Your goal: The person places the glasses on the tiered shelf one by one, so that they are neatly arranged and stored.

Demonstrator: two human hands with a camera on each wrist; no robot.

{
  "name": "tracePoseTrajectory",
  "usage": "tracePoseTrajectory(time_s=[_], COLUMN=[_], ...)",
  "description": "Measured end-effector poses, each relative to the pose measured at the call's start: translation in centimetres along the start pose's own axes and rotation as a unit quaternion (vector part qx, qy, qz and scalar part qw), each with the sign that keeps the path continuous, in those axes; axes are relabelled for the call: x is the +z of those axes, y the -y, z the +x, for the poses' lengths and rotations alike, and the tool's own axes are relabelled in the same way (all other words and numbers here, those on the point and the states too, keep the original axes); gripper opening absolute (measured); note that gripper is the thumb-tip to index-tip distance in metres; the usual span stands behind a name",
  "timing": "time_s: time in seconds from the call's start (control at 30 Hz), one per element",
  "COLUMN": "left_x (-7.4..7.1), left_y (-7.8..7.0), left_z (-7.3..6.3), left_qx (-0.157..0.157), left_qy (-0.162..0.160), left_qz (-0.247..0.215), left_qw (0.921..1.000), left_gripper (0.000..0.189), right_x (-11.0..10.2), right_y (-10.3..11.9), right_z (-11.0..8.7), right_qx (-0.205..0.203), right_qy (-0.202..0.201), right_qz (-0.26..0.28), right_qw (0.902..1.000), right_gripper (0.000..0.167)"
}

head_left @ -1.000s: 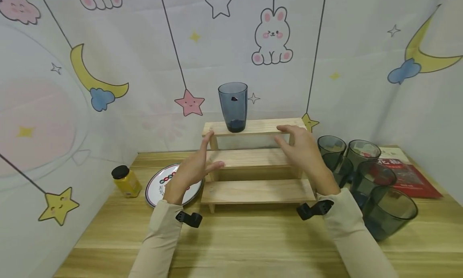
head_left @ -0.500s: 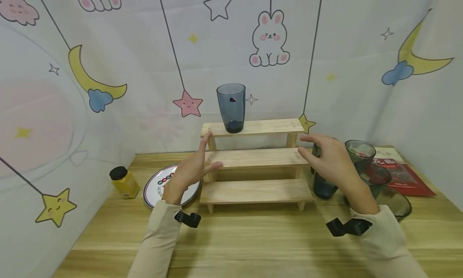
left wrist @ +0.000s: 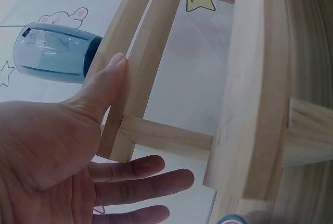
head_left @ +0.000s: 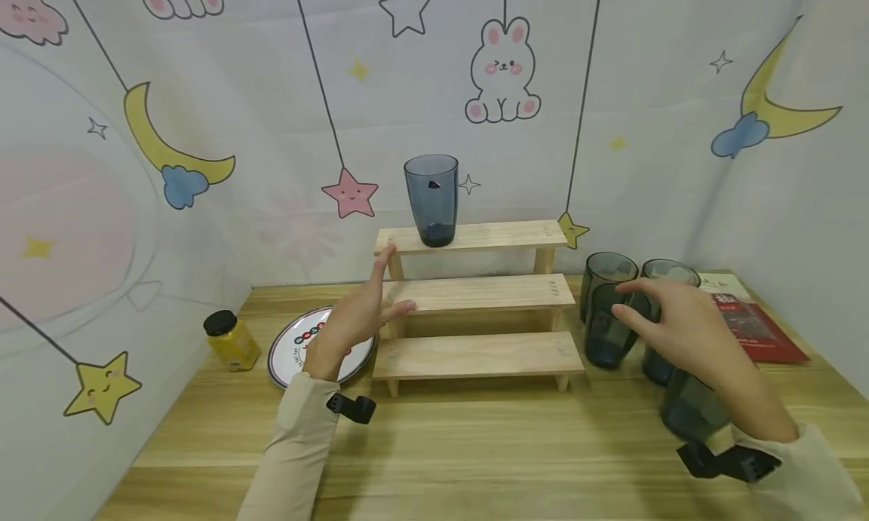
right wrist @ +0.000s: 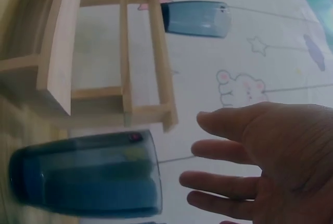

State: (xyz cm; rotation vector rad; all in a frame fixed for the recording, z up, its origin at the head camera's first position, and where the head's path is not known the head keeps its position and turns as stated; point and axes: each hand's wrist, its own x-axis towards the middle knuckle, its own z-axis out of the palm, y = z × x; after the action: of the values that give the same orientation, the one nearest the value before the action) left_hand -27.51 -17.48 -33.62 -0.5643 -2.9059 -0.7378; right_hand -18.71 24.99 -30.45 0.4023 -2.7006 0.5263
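A yellow jar (head_left: 234,344) with a black lid (head_left: 220,323) stands on the wooden desk (head_left: 441,453), near a white printed plate (head_left: 292,351). Opposite lies a red-and-cream printed packet (head_left: 767,332). Behind hangs a white cloth (head_left: 265,61) patterned with moons, stars and a rabbit (head_left: 503,72).

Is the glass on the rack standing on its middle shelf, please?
No, that glass stands upright on the top shelf.

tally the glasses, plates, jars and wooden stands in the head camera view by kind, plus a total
Wooden stand: 1
Glasses: 6 (1 on the top tier, 5 at the right, some partly hidden by the right hand)
Plate: 1
Jar: 1
Total: 9
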Motion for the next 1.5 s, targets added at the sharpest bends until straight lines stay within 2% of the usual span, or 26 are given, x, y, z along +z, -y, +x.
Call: tracePoseTrajectory(time_s=[0.17,0.27,0.37,0.47,0.67,0.83,1.0,1.07,1.23,1.33,1.4,1.5], left_x=[0.0,0.0,-0.1,-0.1,-0.1,-0.2,-0.3,-0.3,-0.2,-0.2,-0.1,-0.1], left_y=[-0.1,0.0,0.0,0.0,0.0,0.0,-0.1,0.0,0.0,0.0,0.0,-0.1], left_z=[0.0,-0.1,-0.1,-0.2,-0.2,-0.2,-0.2,-0.2,-0.1,0.0,0.0,0.0], left_qx=[-0.001,0.001,0.004,0.005,0.01,0.016,0.013,0.013,0.016,0.017,0.015,0.011], left_qy=[0.002,0.001,0.0,0.0,-0.003,-0.004,-0.002,-0.003,-0.005,-0.004,-0.003,-0.001], left_qz=[-0.001,-0.002,-0.002,-0.004,-0.004,-0.006,-0.005,-0.004,-0.006,-0.005,-0.003,-0.002], left_qw=[1.0,1.0,1.0,1.0,0.9999,0.9998,0.9999,0.9999,0.9998,0.9998,0.9999,0.9999], left_gripper=[0.097,0.097,0.097,0.097,0.097,0.097,0.096,0.096,0.096,0.097,0.097,0.097], right_x=[-1.6,-2.3,-3.0,-3.5,-4.5,-5.2,-5.5,-5.5,-4.7,-4.1,-3.7,-3.5], right_y=[-1.4,-2.4,-3.3,-4.1,-5.8,-6.5,-6.4,-6.4,-6.6,-6.7,-6.6,-6.5], right_z=[-1.1,-1.6,-2.0,-2.5,-3.4,-3.9,-4.0,-4.0,-3.4,-3.2,-3.0,-3.0], right_qx=[0.011,-0.03,-0.076,-0.092,-0.065,-0.023,-0.019,-0.01,0.012,0.015,0.009,0.003], right_qy=[0.054,0.065,0.09,0.127,0.185,0.248,0.255,0.271,0.33,0.352,0.356,0.35], right_qz=[0.007,-0.03,-0.063,-0.063,-0.04,-0.043,-0.052,-0.042,0.022,0.035,0.026,0.006], right_qw=[0.9985,0.997,0.991,0.9855,0.9799,0.9675,0.9653,0.9615,0.9437,0.9353,0.9339,0.9369], right_gripper=[0.043,0.045,0.051,0.057,0.062,0.065,0.069,0.072,0.077,0.079,0.075,0.065])
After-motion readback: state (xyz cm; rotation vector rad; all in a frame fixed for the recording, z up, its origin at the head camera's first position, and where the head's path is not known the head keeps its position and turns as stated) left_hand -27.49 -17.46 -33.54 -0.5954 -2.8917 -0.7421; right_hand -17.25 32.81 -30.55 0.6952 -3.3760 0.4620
